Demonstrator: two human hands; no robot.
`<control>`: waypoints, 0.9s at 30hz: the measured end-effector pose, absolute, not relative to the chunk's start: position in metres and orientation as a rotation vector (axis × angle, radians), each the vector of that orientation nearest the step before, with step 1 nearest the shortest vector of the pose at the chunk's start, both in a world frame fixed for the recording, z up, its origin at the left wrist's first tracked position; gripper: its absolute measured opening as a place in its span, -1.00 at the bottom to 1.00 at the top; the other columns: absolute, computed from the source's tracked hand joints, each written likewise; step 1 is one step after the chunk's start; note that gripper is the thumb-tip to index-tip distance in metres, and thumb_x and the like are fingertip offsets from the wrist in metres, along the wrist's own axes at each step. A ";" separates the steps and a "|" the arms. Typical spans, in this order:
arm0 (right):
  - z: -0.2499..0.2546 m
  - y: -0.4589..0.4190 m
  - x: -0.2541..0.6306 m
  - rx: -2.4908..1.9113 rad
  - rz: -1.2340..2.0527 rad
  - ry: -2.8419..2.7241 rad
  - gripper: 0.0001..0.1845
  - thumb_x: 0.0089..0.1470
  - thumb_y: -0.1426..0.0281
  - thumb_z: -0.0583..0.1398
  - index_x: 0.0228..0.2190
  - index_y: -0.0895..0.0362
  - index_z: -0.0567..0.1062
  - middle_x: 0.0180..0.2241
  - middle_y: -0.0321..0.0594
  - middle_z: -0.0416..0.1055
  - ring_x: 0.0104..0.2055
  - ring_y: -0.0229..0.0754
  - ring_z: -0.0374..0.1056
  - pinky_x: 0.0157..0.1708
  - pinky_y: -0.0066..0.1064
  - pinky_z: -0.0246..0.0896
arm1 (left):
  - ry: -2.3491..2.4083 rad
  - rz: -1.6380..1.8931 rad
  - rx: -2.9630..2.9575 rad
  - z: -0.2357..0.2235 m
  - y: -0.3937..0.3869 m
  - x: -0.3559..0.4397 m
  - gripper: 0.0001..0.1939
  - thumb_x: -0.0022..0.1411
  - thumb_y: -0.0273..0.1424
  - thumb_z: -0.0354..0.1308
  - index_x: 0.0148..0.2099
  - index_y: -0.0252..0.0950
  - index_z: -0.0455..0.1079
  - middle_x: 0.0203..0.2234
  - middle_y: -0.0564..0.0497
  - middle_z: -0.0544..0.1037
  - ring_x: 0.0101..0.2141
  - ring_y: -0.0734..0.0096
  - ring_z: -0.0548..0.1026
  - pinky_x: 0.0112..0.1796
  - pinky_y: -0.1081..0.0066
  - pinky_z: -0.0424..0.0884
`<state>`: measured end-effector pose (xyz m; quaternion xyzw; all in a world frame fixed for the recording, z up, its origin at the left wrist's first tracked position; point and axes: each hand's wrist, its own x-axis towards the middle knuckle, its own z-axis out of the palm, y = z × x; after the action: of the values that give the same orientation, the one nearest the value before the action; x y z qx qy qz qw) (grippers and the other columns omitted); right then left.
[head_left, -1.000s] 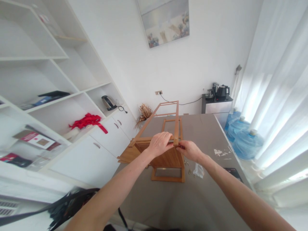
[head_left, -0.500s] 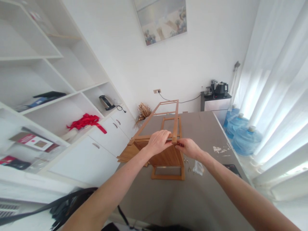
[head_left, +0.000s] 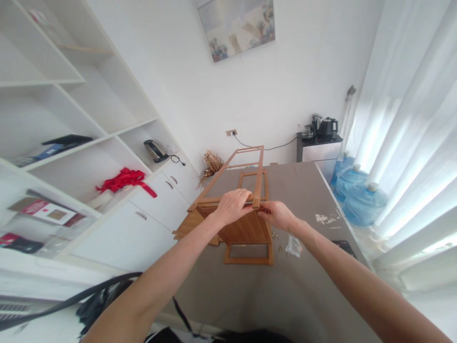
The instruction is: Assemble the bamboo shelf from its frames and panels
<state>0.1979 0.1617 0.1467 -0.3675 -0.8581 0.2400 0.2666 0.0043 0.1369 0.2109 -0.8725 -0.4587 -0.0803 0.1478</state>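
Note:
A bamboo-coloured wooden frame assembly (head_left: pixel 246 228) stands on the grey table (head_left: pixel 300 200), with a raised open frame (head_left: pixel 233 166) reaching away from me. My left hand (head_left: pixel 231 206) is closed over the near top rail of that frame. My right hand (head_left: pixel 278 215) pinches at the frame's near right corner, where a small dark red thing, too small to name, shows between the fingers. Small metal screws (head_left: pixel 276 237) and a clear plastic bag (head_left: pixel 294 245) lie on the table just right of the assembly.
Loose wooden boards (head_left: pixel 187 228) lie at the table's left edge. White shelves and cabinets (head_left: pixel 107 157) run along the left with a kettle (head_left: pixel 154 150) and red ribbon (head_left: pixel 124 178). Blue water bottles (head_left: pixel 360 202) and curtains stand right. A dark phone (head_left: pixel 342 247) lies near the right edge.
Both hands stay at the frame's near corner; my view has tilted slightly, so everything sits a little higher in the picture. The right fingers have shifted slightly at the corner.

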 end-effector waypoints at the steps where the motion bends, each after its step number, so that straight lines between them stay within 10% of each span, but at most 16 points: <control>1: 0.147 0.162 0.197 -0.993 0.647 -2.316 -0.85 0.04 0.37 0.12 -0.45 0.12 0.48 -0.54 -0.30 0.35 -0.50 -0.30 0.15 -0.49 -0.49 -0.09 | -1.316 -0.227 -2.507 0.211 0.137 0.004 -0.68 0.28 -0.13 -0.06 -0.13 -0.29 0.24 -0.32 -0.06 0.46 -0.26 0.24 0.45 -0.28 0.32 0.31; 27: 0.146 0.165 0.194 -0.969 0.653 -2.313 -0.85 0.05 0.37 0.11 -0.47 0.14 0.45 -0.55 -0.31 0.34 -0.52 -0.32 0.14 -0.50 -0.50 -0.08 | -1.325 -0.223 -2.498 0.208 0.140 -0.001 -0.64 0.28 -0.10 -0.08 -0.13 -0.30 0.25 -0.32 -0.08 0.46 -0.25 0.22 0.44 -0.28 0.30 0.31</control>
<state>0.1938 0.1649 0.1455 -0.3600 -0.8589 0.2425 0.2718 -0.0008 0.1397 0.2083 -0.8704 -0.4617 -0.0777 0.1522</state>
